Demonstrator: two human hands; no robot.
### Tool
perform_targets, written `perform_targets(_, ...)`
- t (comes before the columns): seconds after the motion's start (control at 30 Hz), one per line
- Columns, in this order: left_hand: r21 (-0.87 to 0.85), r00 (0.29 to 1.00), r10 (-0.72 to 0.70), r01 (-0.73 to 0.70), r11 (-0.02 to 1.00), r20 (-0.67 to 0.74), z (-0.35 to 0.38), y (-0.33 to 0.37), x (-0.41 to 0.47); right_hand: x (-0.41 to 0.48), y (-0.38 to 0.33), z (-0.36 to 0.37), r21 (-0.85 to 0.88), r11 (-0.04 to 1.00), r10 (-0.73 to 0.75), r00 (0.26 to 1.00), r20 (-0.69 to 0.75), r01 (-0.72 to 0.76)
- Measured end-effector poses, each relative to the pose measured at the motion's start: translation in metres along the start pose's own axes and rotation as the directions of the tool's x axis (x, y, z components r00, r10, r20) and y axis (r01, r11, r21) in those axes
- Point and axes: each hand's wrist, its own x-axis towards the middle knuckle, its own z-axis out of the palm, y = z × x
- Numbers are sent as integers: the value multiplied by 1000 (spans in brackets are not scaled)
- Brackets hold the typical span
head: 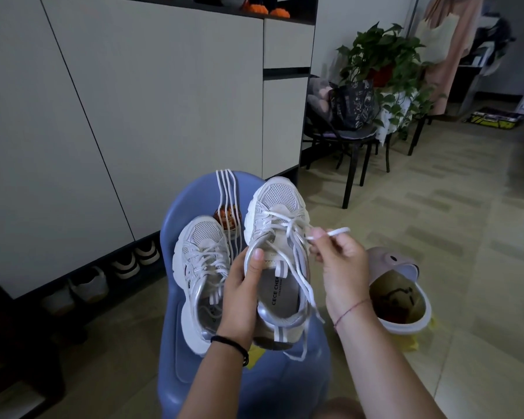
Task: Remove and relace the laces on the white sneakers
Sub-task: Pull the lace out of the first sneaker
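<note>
Left hand [242, 285] holds a sneaker [277, 252]; right hand [339, 264] apparently pinches its lace [330, 232].

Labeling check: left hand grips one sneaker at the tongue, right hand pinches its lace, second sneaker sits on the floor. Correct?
One error. The head view shows the second sneaker resting on the blue chair, not the floor. The rest holds: left hand grips the other sneaker at the tongue, right hand pinches its lace.
</note>
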Motion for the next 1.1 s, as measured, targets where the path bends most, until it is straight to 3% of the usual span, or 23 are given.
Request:
perform_targets(0.1, -17, 1000, 0, 0, 1000, -13, -3, -1, 1, 15, -8, -18, 277, 961, 47, 972, -231, 19)
perform_targets(0.17, -12, 1000, 9, -9, 1000, -27, -4, -2, 2, 20, -10, -29, 342, 940, 92, 950, -298, 17)
perform_targets(0.23, -13, 999, 6, -7, 1000, -45, -3, -2, 3, 15, -3, -26, 257, 962, 144, 966, -216, -86)
perform_targets(0.3, -11, 999, 7, -7, 1000, -47, 0, -1, 3, 5, 2, -14, 109, 977, 187, 982, -22, -184)
perform_targets(0.37, 13, 999, 7, -6, 1000, -40, 3, -1, 2, -1, 2, -4, 73, 983, 154, 978, 141, -166)
perform_targets(0.43, 29, 999, 6, -5, 1000, -38, 4, -1, 1, -1, 0, -1, 37, 996, 67, 980, 189, -75)
perform_targets(0.57, 53, 999, 9, -6, 999, -43, 1, -4, 3, 2, 5, -2, -91, 996, 26, 999, 39, -23)
perform_targets(0.7, 43, 1000, 10, -8, 999, -28, 0, -4, 3, 8, -4, -8, 201, 978, 77, 992, -96, -56)
perform_targets(0.83, 15, 1000, 7, -7, 1000, -21, -2, -3, 3, 20, -3, -25, 248, 968, 99, 961, -258, -33)
perform_targets(0.9, -8, 1000, 1, -2, 1000, -30, -3, -2, 3, 24, 1, -31, 168, 985, 72, 960, -271, -26)
perform_targets(0.97, 4, 999, 9, -9, 1000, -34, -4, -3, 4, 21, 3, -28, -52, 998, 35, 990, -136, -42)
perform_targets(1.03, 35, 999, 13, -12, 999, -37, -5, -5, 5, 12, 4, -21, -321, 947, 21, 997, 74, 4)
perform_targets(1.1, 84, 999, 23, -21, 996, -25, -4, -5, 5, 6, -3, -18, -544, 836, 30, 984, 178, 73)
